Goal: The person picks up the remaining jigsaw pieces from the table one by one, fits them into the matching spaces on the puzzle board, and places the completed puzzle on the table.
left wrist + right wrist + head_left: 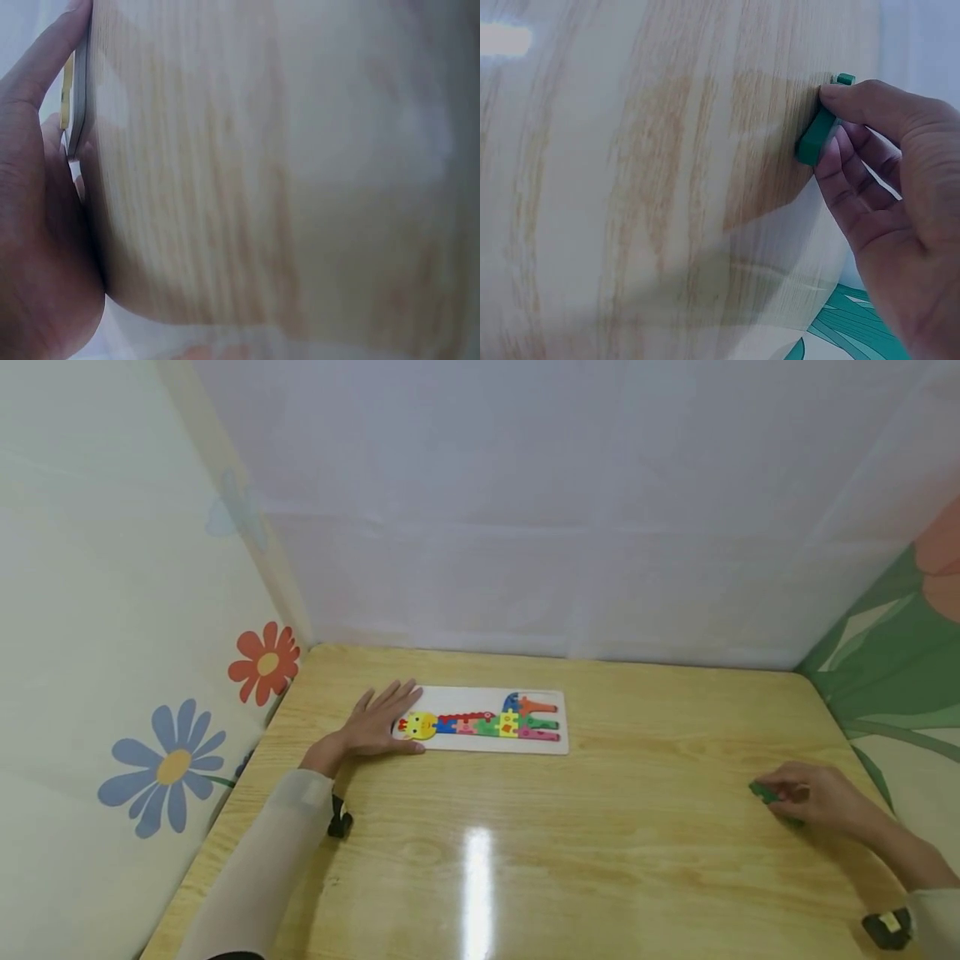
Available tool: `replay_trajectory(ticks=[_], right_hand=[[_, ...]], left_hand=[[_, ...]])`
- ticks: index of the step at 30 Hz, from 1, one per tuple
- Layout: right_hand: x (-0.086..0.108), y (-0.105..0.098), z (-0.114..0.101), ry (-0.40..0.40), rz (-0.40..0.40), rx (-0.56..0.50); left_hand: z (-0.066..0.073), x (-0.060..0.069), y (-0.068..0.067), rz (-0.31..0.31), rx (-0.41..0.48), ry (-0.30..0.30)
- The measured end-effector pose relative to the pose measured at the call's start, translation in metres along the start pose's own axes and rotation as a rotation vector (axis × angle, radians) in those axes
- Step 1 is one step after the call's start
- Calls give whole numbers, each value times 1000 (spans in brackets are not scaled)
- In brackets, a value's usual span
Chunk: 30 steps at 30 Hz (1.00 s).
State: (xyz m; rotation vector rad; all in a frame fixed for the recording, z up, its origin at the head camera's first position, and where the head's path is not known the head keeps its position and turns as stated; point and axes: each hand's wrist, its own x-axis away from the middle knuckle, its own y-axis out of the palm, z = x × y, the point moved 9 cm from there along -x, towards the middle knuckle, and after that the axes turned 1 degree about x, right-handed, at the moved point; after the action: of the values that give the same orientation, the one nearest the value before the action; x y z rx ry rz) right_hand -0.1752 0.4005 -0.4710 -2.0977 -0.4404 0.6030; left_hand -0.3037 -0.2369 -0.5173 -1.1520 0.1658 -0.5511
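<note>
A white giraffe puzzle board (pixel 465 695) lies flat toward the back of the table, with several bright coloured pieces in it and the yellow head at its left end. My left hand (pixel 377 724) rests at that end, fingers spread straight over the far corner and thumb at the near edge. In the left wrist view, the left hand (pixel 37 195) is beside the board's edge (pixel 81 90). Far to the right, my right hand (pixel 821 797) pinches a green puzzle piece (pixel 763 792) between thumb and fingers. The right wrist view shows this green piece (pixel 817 135) just over or on the tabletop; which, I cannot tell.
The wooden table (pixel 600 860) has a bright light reflection near its front. A pale cloth wall (pixel 562 527) stands behind it. Flower-patterned panels flank both sides, with a blue flower (pixel 172 768) at left and green leaves (pixel 907 668) at right.
</note>
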Motion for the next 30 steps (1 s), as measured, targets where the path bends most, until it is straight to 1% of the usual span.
replay_trajectory(ticks=[5, 8, 14, 21, 24, 30], right_hand=[[-3, -1, -2, -10, -2, -5], [-6, -3, -3, -25, 0, 4], [-15, -5, -6, -63, 6, 21], [-26, -5, -11, -62, -31, -5], [-31, -6, -12, -62, -43, -13], [-39, -10, -14, -52, -61, 1]], left_hand=[[0, -1, 0, 2, -6, 7], [-1, -1, 2, 6, 6, 15], [-5, -3, 5, 10, 0, 14], [0, -1, 1, 11, 15, 17], [-2, -1, 2, 5, 3, 2], [-1, -1, 1, 1, 0, -5]])
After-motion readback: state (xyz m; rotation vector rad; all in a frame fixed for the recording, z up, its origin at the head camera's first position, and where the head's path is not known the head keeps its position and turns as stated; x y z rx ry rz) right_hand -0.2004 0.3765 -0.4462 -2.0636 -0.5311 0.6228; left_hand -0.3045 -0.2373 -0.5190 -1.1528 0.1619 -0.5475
